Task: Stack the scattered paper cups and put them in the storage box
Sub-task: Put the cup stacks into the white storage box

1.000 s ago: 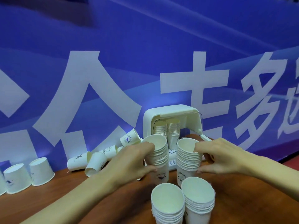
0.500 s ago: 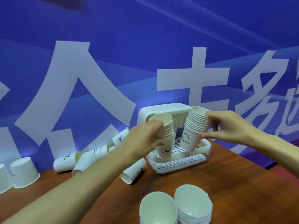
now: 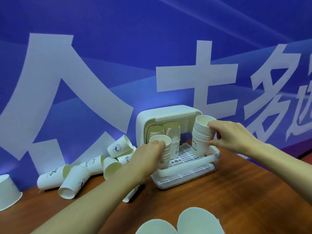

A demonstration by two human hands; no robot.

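My left hand grips a stack of white paper cups at the left front of the white storage box, low over its slatted tray. My right hand holds a taller cup stack, tilted, at the box's right front opening. Two more stacks stand inside at the back. Loose cups lie on their sides to the left of the box.
The wooden table runs to a blue banner wall right behind the box. Two further stacks stand at the near edge. An upside-down cup sits at the far left.
Both hands have carried their stacks away from me, from the table in front of the box into its opening. The view has tilted up, so the near stacks have slid down.
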